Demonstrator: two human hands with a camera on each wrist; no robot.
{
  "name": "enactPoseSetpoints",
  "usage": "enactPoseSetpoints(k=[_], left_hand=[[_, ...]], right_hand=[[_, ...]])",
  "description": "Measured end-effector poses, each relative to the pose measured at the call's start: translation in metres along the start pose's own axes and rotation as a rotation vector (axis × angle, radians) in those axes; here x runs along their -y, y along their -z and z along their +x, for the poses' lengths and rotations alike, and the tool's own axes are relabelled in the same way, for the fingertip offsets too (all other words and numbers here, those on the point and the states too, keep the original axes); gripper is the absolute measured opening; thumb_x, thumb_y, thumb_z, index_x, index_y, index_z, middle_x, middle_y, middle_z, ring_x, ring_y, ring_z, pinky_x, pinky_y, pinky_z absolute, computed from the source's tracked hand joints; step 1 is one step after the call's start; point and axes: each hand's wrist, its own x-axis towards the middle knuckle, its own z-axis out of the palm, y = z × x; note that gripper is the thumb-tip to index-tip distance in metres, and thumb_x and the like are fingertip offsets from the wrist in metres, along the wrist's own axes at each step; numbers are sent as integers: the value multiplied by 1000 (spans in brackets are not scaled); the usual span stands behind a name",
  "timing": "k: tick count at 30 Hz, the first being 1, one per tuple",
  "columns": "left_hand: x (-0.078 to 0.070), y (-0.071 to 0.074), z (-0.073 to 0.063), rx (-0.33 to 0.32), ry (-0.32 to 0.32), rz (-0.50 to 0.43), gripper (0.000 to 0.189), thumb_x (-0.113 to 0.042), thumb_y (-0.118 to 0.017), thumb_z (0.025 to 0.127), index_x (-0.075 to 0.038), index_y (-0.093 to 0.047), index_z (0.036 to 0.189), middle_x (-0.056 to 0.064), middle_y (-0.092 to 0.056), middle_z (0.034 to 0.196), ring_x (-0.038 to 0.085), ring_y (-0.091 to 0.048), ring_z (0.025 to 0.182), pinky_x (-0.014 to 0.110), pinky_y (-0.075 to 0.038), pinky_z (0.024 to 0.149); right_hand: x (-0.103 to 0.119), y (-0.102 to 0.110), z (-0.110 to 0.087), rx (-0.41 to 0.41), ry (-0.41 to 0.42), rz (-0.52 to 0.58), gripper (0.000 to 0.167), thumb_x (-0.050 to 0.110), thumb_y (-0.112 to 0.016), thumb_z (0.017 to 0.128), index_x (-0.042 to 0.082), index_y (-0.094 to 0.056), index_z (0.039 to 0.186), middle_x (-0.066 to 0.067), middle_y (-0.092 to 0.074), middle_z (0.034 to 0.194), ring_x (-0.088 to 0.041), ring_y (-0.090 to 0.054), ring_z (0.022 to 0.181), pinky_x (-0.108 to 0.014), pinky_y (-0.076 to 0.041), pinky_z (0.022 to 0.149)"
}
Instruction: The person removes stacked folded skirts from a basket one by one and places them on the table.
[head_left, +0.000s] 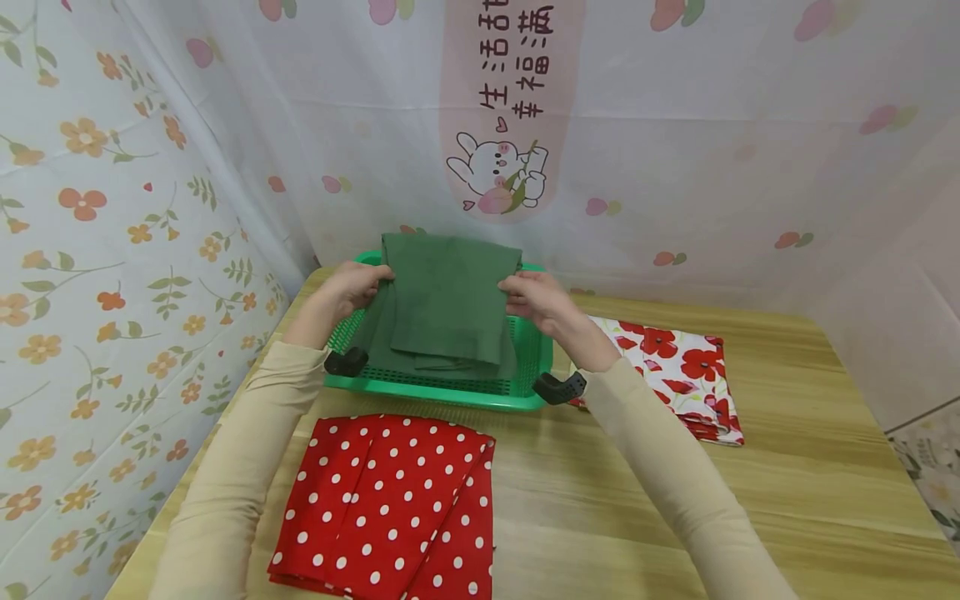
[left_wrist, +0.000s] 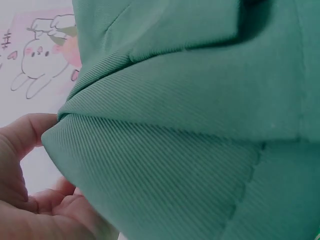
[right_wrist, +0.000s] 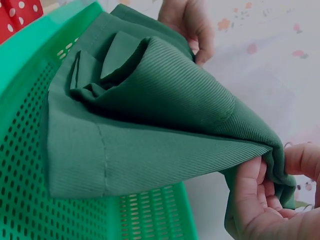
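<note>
A folded dark green cloth [head_left: 450, 292] is held up over a green plastic basket [head_left: 442, 395], its lower folds hanging inside the rim. My left hand [head_left: 351, 286] pinches the cloth's left edge between thumb and fingers; the left wrist view shows that thumb [left_wrist: 30, 131] at a folded corner. At the opposite edge, my right hand [head_left: 542, 302] grips the cloth, thumb on top and fingers beneath, as the right wrist view [right_wrist: 270, 195] also shows. Several layers of the fold stand partly apart there. What lies under the cloth in the basket is hidden.
A folded red cloth with white dots [head_left: 390, 508] lies on the wooden table [head_left: 795, 467] in front of the basket. To the right, partly behind my right forearm, is a folded white cloth with red flowers [head_left: 693, 367]. A printed curtain [head_left: 675, 167] hangs behind the table.
</note>
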Motion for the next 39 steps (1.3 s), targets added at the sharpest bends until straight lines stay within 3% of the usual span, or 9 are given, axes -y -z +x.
enactPoseSetpoints(k=[7, 11, 15, 17, 19, 22, 24, 32, 39], left_hand=[[-2, -3, -12, 53, -8, -32, 8, -13, -51, 93, -5, -50, 91, -6, -38, 57, 7, -35, 52, 21, -39, 57], [-1, -6, -19, 96, -4, -43, 28, -12, -49, 94, 4, -47, 117, -5, -43, 61, 7, -36, 54, 21, -42, 62], [-1, -10, -24, 133, -22, -66, 37, -11, -47, 95, 8, -42, 126, -4, -51, 71, 6, -37, 55, 21, -43, 64], [-2, -11, -28, 141, -37, -78, 34, -10, -47, 95, 8, -45, 123, -4, -55, 76, 5, -43, 57, 20, -45, 65], [-4, -13, -31, 148, -56, -87, 26, -10, -47, 95, 6, -50, 116, -5, -60, 80, 4, -50, 61, 19, -47, 67], [-8, -15, -36, 156, -84, -106, 14, -10, -47, 95, -1, -57, 97, -6, -62, 75, 3, -56, 64, 19, -49, 68], [-10, -17, -39, 163, -100, -117, 15, -10, -48, 94, -5, -60, 87, -6, -62, 71, 3, -56, 63, 19, -48, 66], [-17, -26, -53, 186, -127, -157, 21, -8, -50, 93, -9, -62, 76, -6, -58, 66, 4, -49, 57, 17, -44, 59], [-15, -34, -62, 235, -130, -170, 24, -8, -51, 93, -10, -63, 73, -5, -58, 64, 5, -45, 55, 15, -41, 55]], right_hand=[[2, 10, -18, 37, 6, -37, 61, 5, -46, 94, -6, -14, 144, -14, -31, 135, -11, -42, 92, -22, -45, 78], [-1, 15, -27, 48, 28, -25, 13, 3, -47, 93, -2, -40, 102, -2, -33, 84, -10, -32, 66, -20, -43, 66], [-2, 21, -34, 53, 40, -9, 14, 2, -47, 92, 4, -35, 85, -1, -30, 75, -8, -32, 61, -20, -43, 63], [-2, 23, -38, 59, 40, -4, 20, 2, -48, 92, -6, -44, 110, -3, -39, 87, -7, -35, 64, -19, -44, 65], [0, 25, -41, 47, 41, 14, 23, 2, -49, 92, -8, -46, 112, -4, -39, 90, -7, -36, 64, -19, -46, 65], [3, 28, -46, 47, 56, 45, 7, 2, -50, 92, -3, -54, 90, -3, -44, 83, -8, -38, 62, -20, -46, 63], [5, 29, -49, 48, 70, 80, 21, 1, -50, 91, 7, -47, 71, 0, -39, 68, -9, -40, 58, -20, -46, 61], [13, 36, -71, 138, 112, 168, 16, -1, -45, 93, 6, -58, 95, 0, -60, 76, -10, -60, 71, -22, -51, 68], [14, 43, -86, 145, 124, 200, 19, 0, -43, 94, 8, -56, 83, 1, -56, 74, -9, -57, 69, -21, -49, 66]])
